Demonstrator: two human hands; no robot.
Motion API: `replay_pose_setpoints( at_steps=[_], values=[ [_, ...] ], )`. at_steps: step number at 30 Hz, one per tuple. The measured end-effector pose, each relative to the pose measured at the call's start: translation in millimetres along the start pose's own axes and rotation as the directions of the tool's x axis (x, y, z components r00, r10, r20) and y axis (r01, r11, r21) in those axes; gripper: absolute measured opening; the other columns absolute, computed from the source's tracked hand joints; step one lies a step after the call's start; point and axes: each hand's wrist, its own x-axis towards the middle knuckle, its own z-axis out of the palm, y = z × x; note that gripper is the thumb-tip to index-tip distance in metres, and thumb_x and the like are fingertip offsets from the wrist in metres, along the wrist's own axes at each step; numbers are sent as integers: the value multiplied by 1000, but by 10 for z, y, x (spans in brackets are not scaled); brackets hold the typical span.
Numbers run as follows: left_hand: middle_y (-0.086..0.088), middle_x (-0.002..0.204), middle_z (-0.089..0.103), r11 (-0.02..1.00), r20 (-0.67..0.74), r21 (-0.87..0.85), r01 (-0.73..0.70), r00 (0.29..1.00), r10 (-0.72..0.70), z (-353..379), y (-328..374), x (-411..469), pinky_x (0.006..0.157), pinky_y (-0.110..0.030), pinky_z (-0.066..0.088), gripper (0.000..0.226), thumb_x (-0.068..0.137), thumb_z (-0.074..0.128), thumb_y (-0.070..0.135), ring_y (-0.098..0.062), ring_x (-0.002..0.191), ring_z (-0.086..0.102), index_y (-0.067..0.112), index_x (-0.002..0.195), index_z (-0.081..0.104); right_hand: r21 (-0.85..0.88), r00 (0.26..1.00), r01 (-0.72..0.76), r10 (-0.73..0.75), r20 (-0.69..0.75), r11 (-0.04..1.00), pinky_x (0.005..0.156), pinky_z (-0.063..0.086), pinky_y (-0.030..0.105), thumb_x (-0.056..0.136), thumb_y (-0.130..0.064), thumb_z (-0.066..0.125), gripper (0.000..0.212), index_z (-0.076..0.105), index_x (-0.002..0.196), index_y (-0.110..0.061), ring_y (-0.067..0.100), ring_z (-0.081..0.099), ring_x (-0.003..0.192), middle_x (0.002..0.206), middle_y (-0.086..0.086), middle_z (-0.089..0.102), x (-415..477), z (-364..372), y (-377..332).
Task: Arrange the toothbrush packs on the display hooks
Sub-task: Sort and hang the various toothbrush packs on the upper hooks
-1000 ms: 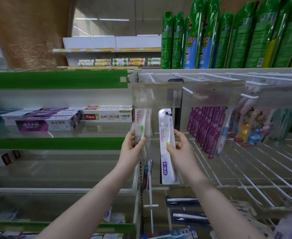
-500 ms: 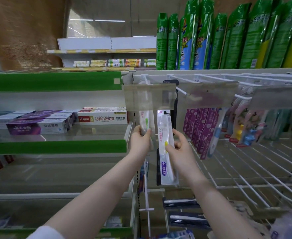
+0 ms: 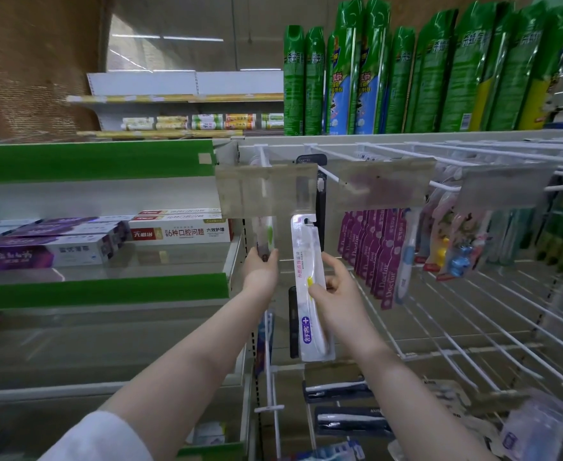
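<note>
White toothbrush pack [image 3: 308, 287], upright, is pinched mid-length between thumb and curled fingers of the right hand [image 3: 338, 294]. Green toothbrush pack [image 3: 267, 235], at 9 o'clock from it, is gripped at its lower end by the left hand [image 3: 260, 272], top hidden behind a label holder [image 3: 240, 191].

White toothbrush pack [image 3: 310, 287] upright; green-brush pack [image 3: 266, 236] hanging

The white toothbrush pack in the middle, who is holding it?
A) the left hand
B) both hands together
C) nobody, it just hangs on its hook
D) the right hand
D: the right hand pinches the white toothbrush pack around its middle, while the left hand holds a different one, the green brush pack.
</note>
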Motion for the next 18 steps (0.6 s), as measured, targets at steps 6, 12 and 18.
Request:
replay_pose_setpoints(
  at_steps=[6, 12, 18],
  values=[
    [-8, 151, 34, 999, 62, -26, 46, 997, -45, -8, -77, -125, 107, -41, 32, 60, 97, 48, 33, -29, 136, 36, 9, 147, 26, 2, 1000, -13, 13, -4, 1000, 75, 56, 31, 90, -6, 53, 55, 39, 137, -31, 15, 66, 88, 101, 5, 63, -33, 27, 25],
    [-7, 101, 66, 967, 212, -236, 93, 976, -43, -18, -231, -326, 88, -39, 53, 32, 96, 50, 32, -22, 94, 64, 7, 115, 54, 16, 1000, -22, 22, -7, 1000, 65, 52, 22, 90, -8, 56, 50, 40, 132, -30, 12, 66, 84, 97, 7, 64, -104, 56, 36],
    [-4, 82, 67, 913, 324, -386, 130, 946, 2, -103, -366, -606, 56, -23, 48, 26, 95, 51, 31, -11, 66, 64, 9, 99, 64, 39, 1000, -5, 6, -25, 999, 65, 53, 19, 88, -10, 62, 48, 45, 129, -30, 13, 67, 86, 97, 8, 67, -182, 129, 109]
  ],
)
